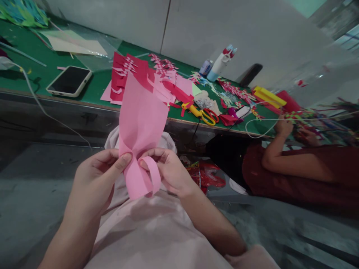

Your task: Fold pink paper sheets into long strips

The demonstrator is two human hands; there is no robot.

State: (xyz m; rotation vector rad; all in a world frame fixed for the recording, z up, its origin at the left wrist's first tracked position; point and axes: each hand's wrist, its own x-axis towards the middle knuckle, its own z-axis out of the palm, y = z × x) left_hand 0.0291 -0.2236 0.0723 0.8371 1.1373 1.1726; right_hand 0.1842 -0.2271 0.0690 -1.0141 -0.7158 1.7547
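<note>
1. Our left fingers (122, 163) pinch a pink, gathered paper sheet (143, 112) at its narrowed middle.
2. Our right fingers (161, 155) grasp it opposite.
3. We hold it above our lap (146, 231).

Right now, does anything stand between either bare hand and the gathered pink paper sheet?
Nothing visible does: the left bare hand and right bare hand both pinch the gathered pink paper sheet directly, at its narrow waist.
</note>
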